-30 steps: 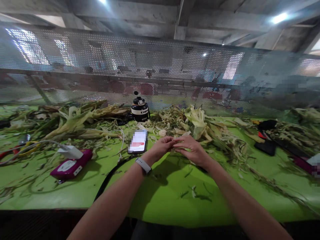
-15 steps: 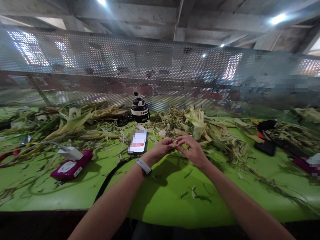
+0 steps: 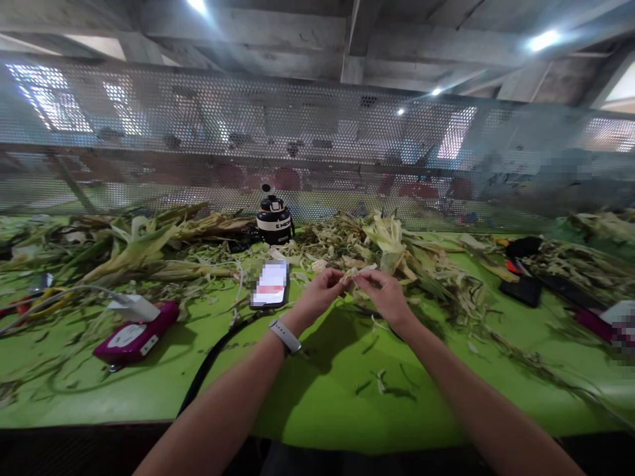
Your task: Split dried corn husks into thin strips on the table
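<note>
My left hand (image 3: 321, 292), with a pale watch strap (image 3: 286, 336) on its wrist, is closed in a pinch. Opposite it, my right hand (image 3: 385, 296) pinches too, fingertips almost meeting the left ones. Between them is a small pale strip of dried corn husk (image 3: 352, 272), partly hidden by the fingers. Just behind the hands lies a heap of shredded husk (image 3: 342, 238) with a larger pale husk bundle (image 3: 387, 239). A lit phone (image 3: 270, 284) rests left of my left hand.
A black bottle (image 3: 274, 225) stands at the back against a perforated metal screen (image 3: 317, 125). Husk bundles (image 3: 143, 248) lie at left, near a magenta power block (image 3: 136, 337) with a white plug (image 3: 135, 306). A dark phone-like object (image 3: 520, 289) lies at right on the green table (image 3: 317, 410).
The hands stay close together, with their fingers slightly shifted. More of the pale husk strip now shows above the fingertips. The whole view has moved slightly.
</note>
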The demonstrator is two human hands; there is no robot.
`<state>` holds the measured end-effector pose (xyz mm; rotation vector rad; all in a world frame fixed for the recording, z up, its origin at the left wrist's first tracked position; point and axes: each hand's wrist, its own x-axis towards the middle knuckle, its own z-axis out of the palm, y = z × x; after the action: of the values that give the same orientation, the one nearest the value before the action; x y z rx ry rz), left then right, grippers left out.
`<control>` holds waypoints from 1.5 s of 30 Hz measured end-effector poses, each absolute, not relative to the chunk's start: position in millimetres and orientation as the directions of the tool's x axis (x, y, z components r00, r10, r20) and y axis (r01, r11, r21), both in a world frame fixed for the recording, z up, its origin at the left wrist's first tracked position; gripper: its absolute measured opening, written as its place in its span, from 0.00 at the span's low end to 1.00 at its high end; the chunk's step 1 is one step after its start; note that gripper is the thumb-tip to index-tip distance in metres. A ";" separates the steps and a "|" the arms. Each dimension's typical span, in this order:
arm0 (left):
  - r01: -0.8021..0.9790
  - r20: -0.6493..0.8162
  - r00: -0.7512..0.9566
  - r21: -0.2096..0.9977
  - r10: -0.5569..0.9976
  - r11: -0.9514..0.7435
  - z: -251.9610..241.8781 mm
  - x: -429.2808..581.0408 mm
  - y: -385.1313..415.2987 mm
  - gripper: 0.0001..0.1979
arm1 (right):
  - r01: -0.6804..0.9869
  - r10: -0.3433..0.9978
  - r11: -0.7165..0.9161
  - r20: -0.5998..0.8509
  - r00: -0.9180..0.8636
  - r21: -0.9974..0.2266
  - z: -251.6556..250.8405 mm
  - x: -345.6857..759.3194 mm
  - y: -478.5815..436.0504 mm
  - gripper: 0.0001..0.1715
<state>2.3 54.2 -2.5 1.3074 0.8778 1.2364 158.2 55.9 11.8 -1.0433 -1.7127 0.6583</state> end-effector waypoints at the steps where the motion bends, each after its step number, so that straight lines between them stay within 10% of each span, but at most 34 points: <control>1: -0.145 0.185 0.184 0.977 0.966 -0.159 -3.2 2.4 54.4 0.23 | 0.331 0.890 0.455 0.436 -0.135 -0.827 11.9 158.0 56.1 0.14; 23: 0.204 0.395 0.140 0.886 0.908 -0.417 -23.7 5.0 61.1 0.11 | 0.403 0.980 0.184 0.139 -0.140 -0.896 21.9 165.4 59.0 0.08; 45: 0.116 0.358 0.174 0.918 0.918 -0.380 -14.6 3.8 58.2 0.15 | 0.450 0.890 0.452 0.421 -0.173 -0.770 14.2 165.0 58.7 0.10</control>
<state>3.8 58.2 -14.6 1.6667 0.9980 1.2889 165.0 58.7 14.2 -1.1432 -1.7955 0.6095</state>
